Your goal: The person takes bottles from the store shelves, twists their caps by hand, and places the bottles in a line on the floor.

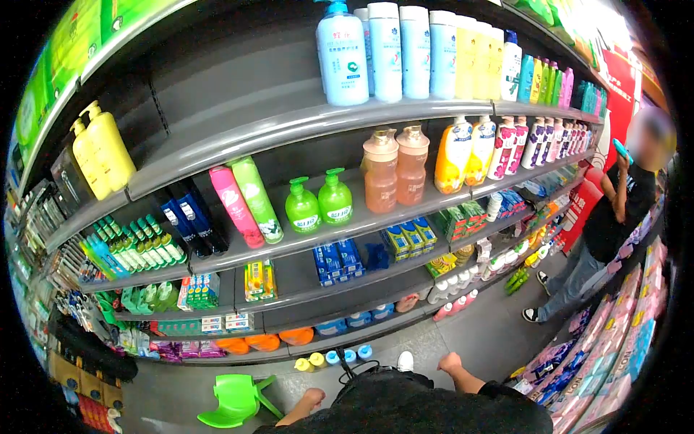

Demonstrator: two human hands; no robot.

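My left hand (313, 396) hangs low beside my body, its fingers curled in with nothing showing in them. Nearby on the floor stand yellow bottles (316, 359) and blue bottles (348, 356), lined up along the foot of the shelf. On my other side, my right hand (450, 362) is held low over the grey floor, loosely closed, and no object shows in it. Neither hand touches the shelf goods. A green plastic stool (234, 399) is left of my left hand.
Long grey shelves (289, 130) hold large blue pump bottles (343, 61), green pump bottles (301, 206), pink-brown bottles (380, 173) and boxes. At right, a person in a black top (607, 224) stands in the aisle, holding a blue item. Packaged goods (600, 354) line the right side.
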